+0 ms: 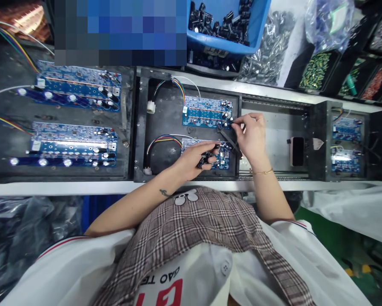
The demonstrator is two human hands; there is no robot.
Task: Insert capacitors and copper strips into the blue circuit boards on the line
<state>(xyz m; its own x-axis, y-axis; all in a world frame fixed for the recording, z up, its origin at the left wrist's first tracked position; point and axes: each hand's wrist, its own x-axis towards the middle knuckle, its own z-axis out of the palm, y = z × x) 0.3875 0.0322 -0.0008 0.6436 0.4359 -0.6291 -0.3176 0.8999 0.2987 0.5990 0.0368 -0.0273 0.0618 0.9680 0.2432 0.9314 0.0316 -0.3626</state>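
Note:
Several small black capacitors (pixel 205 159) lie in my left hand (pixel 192 159), its fingers curled round them above the lower blue circuit board (pixel 223 161). That board is partly hidden by the hand. At the right edge of the upper circuit board (pixel 206 111), my right hand (pixel 251 131) has thumb and forefinger pinched together at a small dark part, probably a capacitor, mostly covered by the fingertips. Both boards sit in a black tray-like fixture (pixel 165 123), with coloured wires (pixel 179 87) running from their left ends. A dark bar (pixel 227 139) crosses the fixture between the boards.
A blue bin (pixel 257 38) of black capacitors stands behind the fixture. To its right are bags of parts and black bins with green components (pixel 317 70) and red ones (pixel 373 85). Another fixture with two boards (pixel 78 85) is at left. A phone-like object (pixel 297 151) lies on the rails.

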